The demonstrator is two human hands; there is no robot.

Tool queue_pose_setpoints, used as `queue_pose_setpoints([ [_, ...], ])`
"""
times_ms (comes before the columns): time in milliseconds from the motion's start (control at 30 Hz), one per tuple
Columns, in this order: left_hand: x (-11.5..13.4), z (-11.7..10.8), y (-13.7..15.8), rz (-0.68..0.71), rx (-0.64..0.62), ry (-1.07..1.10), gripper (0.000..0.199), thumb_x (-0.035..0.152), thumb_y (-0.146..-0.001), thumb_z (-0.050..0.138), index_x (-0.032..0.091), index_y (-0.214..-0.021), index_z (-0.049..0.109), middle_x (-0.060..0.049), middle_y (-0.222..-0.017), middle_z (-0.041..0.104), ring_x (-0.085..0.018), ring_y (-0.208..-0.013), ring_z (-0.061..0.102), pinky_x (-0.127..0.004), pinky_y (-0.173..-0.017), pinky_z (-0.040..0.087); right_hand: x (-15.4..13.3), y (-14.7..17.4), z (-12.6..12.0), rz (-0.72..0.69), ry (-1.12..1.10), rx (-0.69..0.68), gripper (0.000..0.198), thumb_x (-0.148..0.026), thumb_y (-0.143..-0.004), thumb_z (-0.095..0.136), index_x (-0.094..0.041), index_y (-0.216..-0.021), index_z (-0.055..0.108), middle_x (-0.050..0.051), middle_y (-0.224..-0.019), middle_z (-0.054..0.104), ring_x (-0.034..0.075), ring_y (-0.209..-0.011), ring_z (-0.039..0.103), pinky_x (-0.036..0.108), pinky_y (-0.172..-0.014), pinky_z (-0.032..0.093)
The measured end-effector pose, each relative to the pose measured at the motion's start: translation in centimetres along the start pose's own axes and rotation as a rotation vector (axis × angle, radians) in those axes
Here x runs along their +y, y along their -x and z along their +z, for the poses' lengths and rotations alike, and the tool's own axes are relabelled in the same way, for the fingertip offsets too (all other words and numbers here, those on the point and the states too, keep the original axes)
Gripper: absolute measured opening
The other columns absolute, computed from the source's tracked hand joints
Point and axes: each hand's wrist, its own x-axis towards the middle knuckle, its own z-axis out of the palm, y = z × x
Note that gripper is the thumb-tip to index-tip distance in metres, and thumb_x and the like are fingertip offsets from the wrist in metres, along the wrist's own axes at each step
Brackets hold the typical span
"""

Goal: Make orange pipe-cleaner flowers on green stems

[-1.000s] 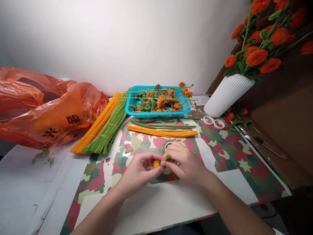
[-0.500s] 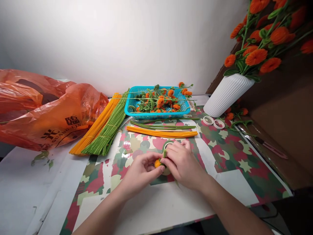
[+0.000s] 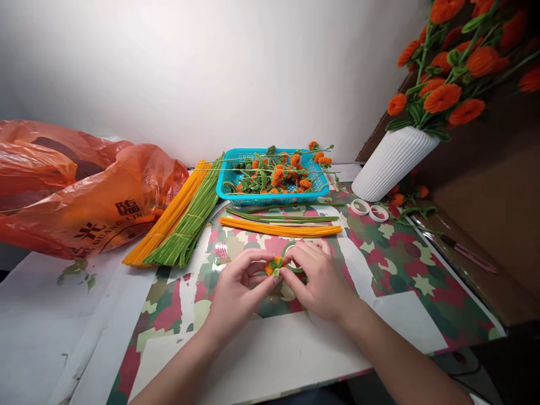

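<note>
A small orange pipe-cleaner flower [image 3: 274,266] with green leaves at its base is pinched between my two hands. The thumb and fingers of my left hand [image 3: 240,287] close on its left side. My right hand [image 3: 316,275] holds the green part from the right with thumb and forefinger, its other fingers curled. Partly hidden behind the right fingers, a roll of green tape [image 3: 291,247] lies on the patterned mat. Just beyond the hands are loose orange pipe cleaners [image 3: 280,228] and green pipe cleaners [image 3: 253,216].
A blue basket [image 3: 272,199] of flowers stands at the back. Orange bundles [image 3: 164,219] and green bundles [image 3: 185,225] lie left, beside an orange plastic bag [image 3: 93,197]. On the right are a white vase [image 3: 392,163] of orange flowers, white tape rolls [image 3: 369,211] and pink-handled scissors [image 3: 472,256].
The flower has been turned between my fingers, so its green leaves now face the camera. Both hands have shifted slightly; my left fingers are raised more.
</note>
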Motion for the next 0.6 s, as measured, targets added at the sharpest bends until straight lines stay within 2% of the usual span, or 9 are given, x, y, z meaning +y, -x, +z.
queue_pose_setpoints([
  [133, 0.0, -0.1, -0.1, 0.037, 0.017, -0.083, 0.017, 0.023, -0.076, 0.073, 0.019, -0.092, 0.069, -0.005, -0.097, 0.063, -0.018, -0.088, 0.066, -0.026, -0.07, 0.06, 0.0, 0.1, -0.1, -0.023, 0.021, 0.003, 0.006, -0.023, -0.091, 0.05, -0.019, -0.088, 0.055, 0.002, -0.085, 0.063, 0.018, -0.082, 0.054, 0.037, -0.083, 0.031],
  [233, 0.2, -0.1, -0.2, -0.041, -0.016, -0.018, 0.02, 0.025, -0.075, 0.073, 0.018, -0.093, 0.069, -0.006, -0.095, 0.067, -0.02, -0.087, 0.067, -0.028, -0.069, 0.061, 0.1, -0.1, -0.5, -0.023, -0.091, 0.006, 0.009, -0.02, -0.093, 0.048, -0.022, -0.098, 0.057, 0.002, -0.092, 0.065, 0.018, -0.087, 0.057, 0.034, -0.082, 0.033],
  [333, 0.3, -0.1, -0.2, -0.161, -0.043, 0.07, 0.023, 0.029, -0.076, 0.072, 0.017, -0.095, 0.067, -0.007, -0.089, 0.07, -0.021, -0.08, 0.069, -0.03, -0.064, 0.061, 0.2, -0.2, -0.6, -0.052, -0.142, 0.03, 0.01, -0.017, -0.092, 0.051, -0.022, -0.085, 0.058, 0.0, -0.085, 0.066, 0.017, -0.084, 0.058, 0.033, -0.08, 0.035],
  [400, 0.3, -0.1, -0.2, -0.194, -0.031, 0.09, 0.026, 0.03, -0.075, 0.073, 0.016, -0.096, 0.065, -0.007, -0.088, 0.071, -0.021, -0.078, 0.07, -0.031, -0.063, 0.06, 0.3, -0.3, -0.5, -0.071, -0.135, 0.062, 0.012, -0.016, -0.09, 0.053, -0.021, -0.08, 0.056, 0.0, -0.08, 0.065, 0.017, -0.081, 0.058, 0.034, -0.079, 0.035],
  [533, 0.2, -0.1, -0.1, -0.108, 0.069, 0.045, 0.02, 0.029, -0.074, 0.074, 0.017, -0.084, 0.062, -0.008, -0.1, 0.069, -0.02, -0.083, 0.07, -0.028, -0.065, 0.06, 0.3, -0.1, 0.1, -0.126, -0.06, 0.143, 0.012, -0.015, -0.09, 0.052, -0.02, -0.079, 0.056, 0.0, -0.075, 0.065, 0.016, -0.074, 0.056, 0.034, -0.075, 0.035],
  [600, 0.2, -0.1, 0.0, -0.073, 0.076, 0.017, 0.019, 0.03, -0.076, 0.073, 0.016, -0.078, 0.06, -0.01, -0.109, 0.067, -0.019, -0.082, 0.07, -0.028, -0.066, 0.06, 0.3, 0.1, 0.5, -0.165, -0.011, 0.195, 0.013, -0.014, -0.09, 0.05, -0.02, -0.079, 0.055, 0.001, -0.075, 0.064, 0.016, -0.073, 0.055, 0.034, -0.075, 0.035],
])
